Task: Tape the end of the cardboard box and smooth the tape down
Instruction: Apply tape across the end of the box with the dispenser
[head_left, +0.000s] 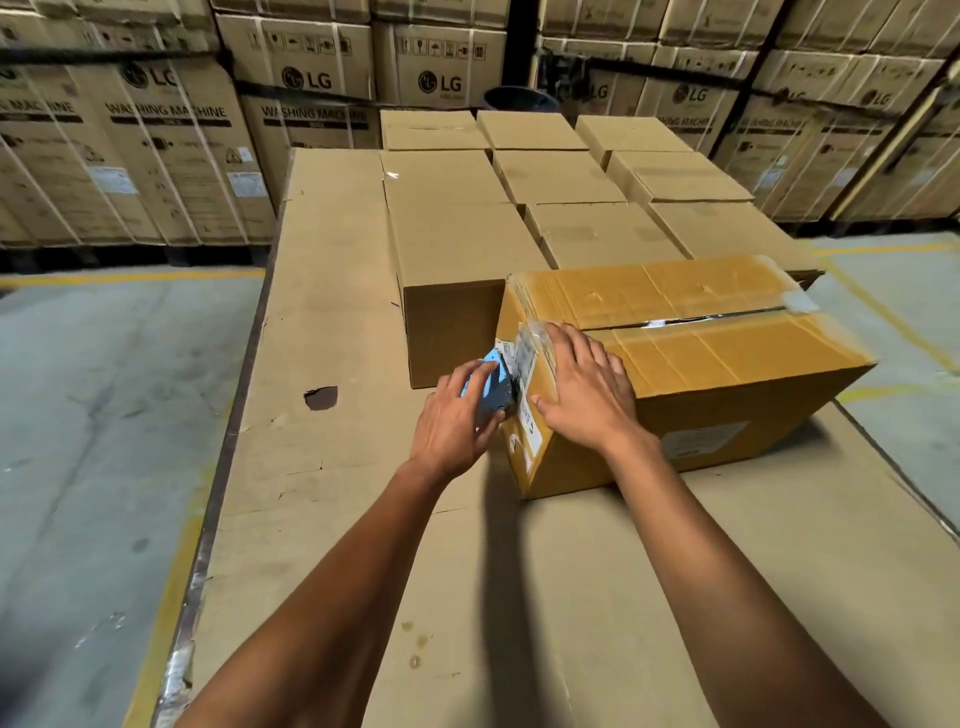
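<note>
The cardboard box (691, 364) lies on a cardboard-covered work surface (332, 467), right of centre, its near end at about 9 o'clock of its own body. Clear tape (535, 338) runs over that end's top edge and along the centre seam of the top flaps. The left hand (457, 421) grips a blue tape dispenser (491, 384), fingers wrapped round its body, and holds it against the end face of the box. The right hand (582, 389) lies flat, fingers spread and extended, palm down on the top corner over the tape, thumb on the end face. A plain carton (452, 291) stands just beside the box at 10 o'clock. Further plain cartons (556, 176) sit in rows at 12 o'clock. Stacked printed washing-machine cartons (156, 145) line the background. A dark hole (321, 398) marks the surface at 9 o'clock of the left hand.
</note>
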